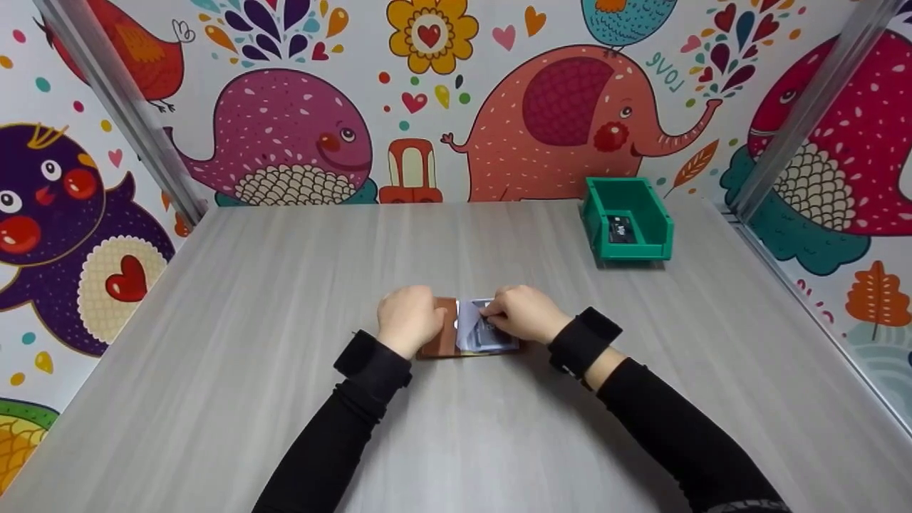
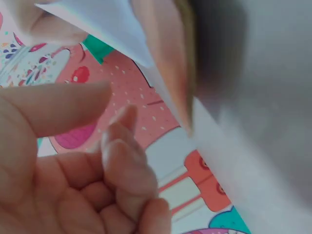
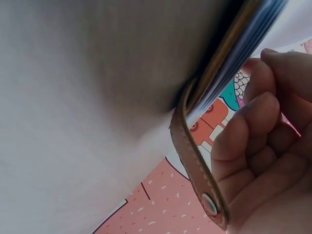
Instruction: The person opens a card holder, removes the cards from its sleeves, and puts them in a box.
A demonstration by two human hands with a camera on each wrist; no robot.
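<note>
A brown leather card holder (image 1: 447, 342) lies unfolded on the table, its clear sleeves (image 1: 468, 324) on the right side. One sleeve leaf is lifted and bent, with a greyish printed sheet beneath it. My right hand (image 1: 527, 313) pinches this leaf between thumb and forefinger; its other fingers are curled in the right wrist view. A strap with a snap button (image 3: 200, 170) sticks out from the holder there. My left hand (image 1: 410, 320) is at the brown cover's left edge. In the left wrist view its fingers curl loosely, thumb apart, nothing between them.
A green plastic bin (image 1: 634, 251) stands at the back right of the table, with a black card (image 1: 621, 229) inside. Printed wall panels (image 1: 420, 92) rise behind the table and at both sides, with metal posts (image 1: 121, 107) at the corners.
</note>
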